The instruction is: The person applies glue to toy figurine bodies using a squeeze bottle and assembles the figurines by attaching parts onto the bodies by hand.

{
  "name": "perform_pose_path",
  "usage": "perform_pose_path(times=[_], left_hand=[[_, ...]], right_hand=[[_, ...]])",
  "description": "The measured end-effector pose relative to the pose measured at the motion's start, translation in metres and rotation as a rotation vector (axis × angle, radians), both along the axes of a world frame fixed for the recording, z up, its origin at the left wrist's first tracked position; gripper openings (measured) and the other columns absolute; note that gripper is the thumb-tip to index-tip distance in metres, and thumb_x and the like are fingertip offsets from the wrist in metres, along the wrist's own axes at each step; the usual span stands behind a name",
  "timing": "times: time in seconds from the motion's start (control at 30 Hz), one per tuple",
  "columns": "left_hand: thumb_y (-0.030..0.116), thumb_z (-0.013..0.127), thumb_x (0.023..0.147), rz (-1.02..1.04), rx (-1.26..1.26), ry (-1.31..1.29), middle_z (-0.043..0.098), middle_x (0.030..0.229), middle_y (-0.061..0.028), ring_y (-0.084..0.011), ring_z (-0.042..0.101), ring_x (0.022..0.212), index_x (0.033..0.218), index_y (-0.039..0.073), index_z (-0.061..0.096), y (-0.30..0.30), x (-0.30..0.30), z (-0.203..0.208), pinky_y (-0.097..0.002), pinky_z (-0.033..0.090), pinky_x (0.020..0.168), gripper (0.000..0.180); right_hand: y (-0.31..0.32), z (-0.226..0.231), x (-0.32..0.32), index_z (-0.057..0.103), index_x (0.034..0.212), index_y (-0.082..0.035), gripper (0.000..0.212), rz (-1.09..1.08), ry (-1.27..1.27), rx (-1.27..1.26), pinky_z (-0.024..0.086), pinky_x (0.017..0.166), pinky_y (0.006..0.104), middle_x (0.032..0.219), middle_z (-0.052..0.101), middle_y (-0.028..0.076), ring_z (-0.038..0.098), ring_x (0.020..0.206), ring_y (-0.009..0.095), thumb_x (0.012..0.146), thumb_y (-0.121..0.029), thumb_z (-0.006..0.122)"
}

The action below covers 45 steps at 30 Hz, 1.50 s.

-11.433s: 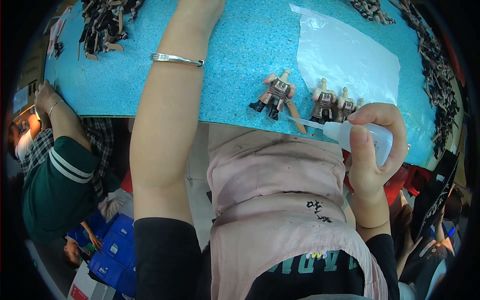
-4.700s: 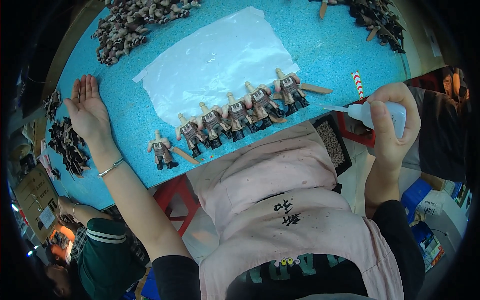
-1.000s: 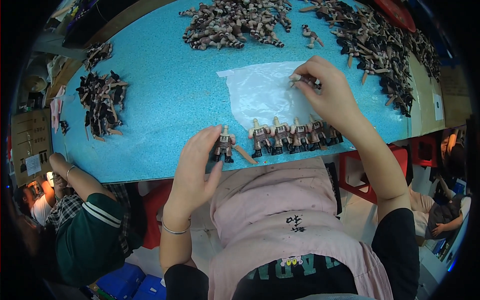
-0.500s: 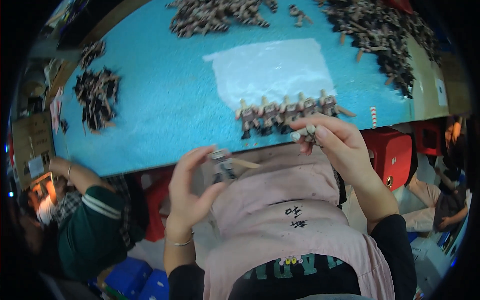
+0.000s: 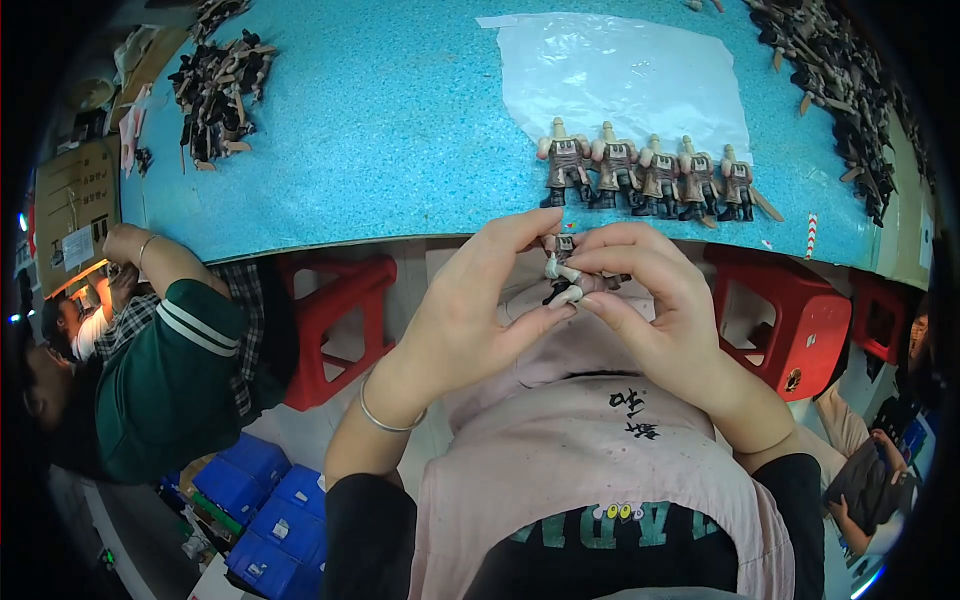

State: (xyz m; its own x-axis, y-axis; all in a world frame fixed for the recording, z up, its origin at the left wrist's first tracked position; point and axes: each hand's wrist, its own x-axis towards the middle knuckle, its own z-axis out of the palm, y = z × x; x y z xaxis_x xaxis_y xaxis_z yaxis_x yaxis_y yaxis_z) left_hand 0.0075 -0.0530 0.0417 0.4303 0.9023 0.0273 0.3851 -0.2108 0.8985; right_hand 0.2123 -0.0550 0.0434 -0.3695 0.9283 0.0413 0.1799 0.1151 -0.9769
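In front of my apron, just off the table's near edge, both hands meet. My left hand (image 5: 458,312) has its thumb and fingers closed around a small toy figure (image 5: 564,245) with a grey-brown body and black legs, partly hidden by the fingers. My right hand (image 5: 668,300) pinches a small pale-and-brown figure part (image 5: 572,292) against that figure; its exact shape is hard to make out. Beyond my hands, several similar toy figures (image 5: 614,165) lie side by side along the table edge, light heads pointing away from me.
A white plastic sheet (image 5: 625,85) lies on the blue table (image 5: 380,130) behind the row. Piles of dark figure parts sit at left (image 5: 220,95) and far right (image 5: 850,110). Red stools (image 5: 340,320) stand below. A co-worker in a green sleeve (image 5: 185,350) sits at left.
My hands have come together, bringing the figure in my left hand against the part in my right. The view has shifted, so the table appears higher and the row farther right.
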Motion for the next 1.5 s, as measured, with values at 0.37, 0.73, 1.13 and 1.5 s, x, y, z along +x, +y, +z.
perform_pose_path(times=[0.37, 0.73, 1.13, 1.5], left_hand=[[0.01, 0.078, 0.071, -0.016, 0.066, -0.004, 0.058, 0.119, -0.0157, -0.0238, 0.059, 0.107, 0.128, -0.001, 0.049, 0.004, 0.0, -0.003, -0.0351, 0.048, 0.093, 0.065], [0.002, 0.068, 0.077, 0.036, 0.08, -0.043, 0.063, 0.101, -0.0148, -0.0284, 0.062, 0.091, 0.108, -0.001, 0.06, 0.009, 0.002, -0.007, -0.0345, 0.05, 0.079, 0.032], [-0.004, 0.064, 0.084, 0.256, -0.115, -0.642, 0.056, 0.113, -0.0148, -0.0231, 0.057, 0.11, 0.108, -0.005, 0.056, -0.015, -0.003, -0.017, -0.0343, 0.046, 0.097, 0.026], [0.003, 0.069, 0.082, 0.284, 0.045, -0.416, 0.057, 0.109, -0.0156, -0.0212, 0.058, 0.098, 0.101, -0.003, 0.059, -0.035, 0.007, -0.002, -0.0313, 0.046, 0.088, 0.023]], right_hand=[[-0.002, -0.003, -0.004, 0.065, 0.101, 0.0, 0.025, -0.032, -0.051, 0.025, 0.05, 0.079, 0.032, 0.105, 0.06, 0.014, 0.061, 0.093, 0.026, 0.076, 0.002, 0.067], [-0.005, -0.009, -0.006, 0.068, 0.098, -0.001, 0.023, -0.079, 0.028, -0.045, 0.05, 0.082, 0.0318, 0.102, 0.063, 0.013, 0.062, 0.096, 0.025, 0.076, 0.001, 0.069], [0.0, 0.019, 0.011, 0.053, 0.118, 0.001, 0.04, -0.06, -0.061, 0.313, 0.045, 0.093, 0.0349, 0.111, 0.058, 0.014, 0.059, 0.104, 0.026, 0.08, 0.003, 0.064], [-0.019, 0.013, 0.012, 0.053, 0.103, 0.003, 0.019, 0.044, 0.505, -0.665, 0.05, 0.069, 0.0284, 0.087, 0.06, 0.01, 0.061, 0.077, 0.017, 0.097, -0.015, 0.051]])
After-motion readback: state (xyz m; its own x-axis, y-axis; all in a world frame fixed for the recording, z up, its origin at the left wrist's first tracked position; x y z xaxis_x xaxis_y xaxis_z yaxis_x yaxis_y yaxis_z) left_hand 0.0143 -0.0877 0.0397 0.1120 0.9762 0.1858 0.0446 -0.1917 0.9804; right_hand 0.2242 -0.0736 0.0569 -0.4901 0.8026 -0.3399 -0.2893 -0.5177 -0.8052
